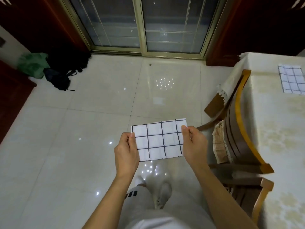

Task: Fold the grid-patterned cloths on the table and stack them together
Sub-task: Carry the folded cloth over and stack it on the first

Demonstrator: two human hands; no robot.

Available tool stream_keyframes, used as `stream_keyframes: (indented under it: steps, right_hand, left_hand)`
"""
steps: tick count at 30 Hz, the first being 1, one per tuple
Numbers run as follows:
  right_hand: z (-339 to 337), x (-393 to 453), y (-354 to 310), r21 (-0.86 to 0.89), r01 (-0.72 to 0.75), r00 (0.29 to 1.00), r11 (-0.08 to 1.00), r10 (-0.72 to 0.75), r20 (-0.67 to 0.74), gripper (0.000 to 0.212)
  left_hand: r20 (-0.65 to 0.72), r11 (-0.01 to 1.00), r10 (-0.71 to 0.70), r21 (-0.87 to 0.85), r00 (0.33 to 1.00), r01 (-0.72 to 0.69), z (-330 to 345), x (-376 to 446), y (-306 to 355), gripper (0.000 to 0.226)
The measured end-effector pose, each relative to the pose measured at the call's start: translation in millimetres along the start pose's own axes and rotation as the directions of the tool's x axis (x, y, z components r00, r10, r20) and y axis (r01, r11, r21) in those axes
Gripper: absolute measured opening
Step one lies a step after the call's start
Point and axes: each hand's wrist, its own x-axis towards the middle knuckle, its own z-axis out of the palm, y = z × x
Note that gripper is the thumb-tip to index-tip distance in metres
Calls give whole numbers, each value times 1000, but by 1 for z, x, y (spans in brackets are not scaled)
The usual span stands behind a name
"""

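Note:
A folded white cloth with a black grid (159, 140) is held flat in the air above the tiled floor, in front of me. My left hand (126, 151) pinches its left edge and my right hand (194, 143) pinches its right edge. A second grid-patterned cloth (291, 79) lies folded on the table (270, 123) at the far right, well apart from both hands.
A wooden chair (237, 129) with a cushion stands between me and the cream-clothed table. Glossy floor tiles spread ahead. Dark bags (61, 76) and a green bag (32, 65) sit at the left by a glass sliding door (143, 25).

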Motion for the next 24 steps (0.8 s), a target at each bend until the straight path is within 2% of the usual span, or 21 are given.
stream_keyframes:
  steps: [10,19,24]
  right_hand:
    - [25,86,-9,-90,-37,999,995,36,-18,44]
    - [67,210,-48,-71,-139,983,988,128,-135,46]
    - [94,269,-61,-24,-189,962,982,180,-204,46]
  left_hand:
    - [76,1000,-1,-29,997,3,38,96,15,26]
    - [210,998,56,-42,976,-49,77,247,54,27]
    - [266,992,124,-23,956,-122,92,330,83,28]
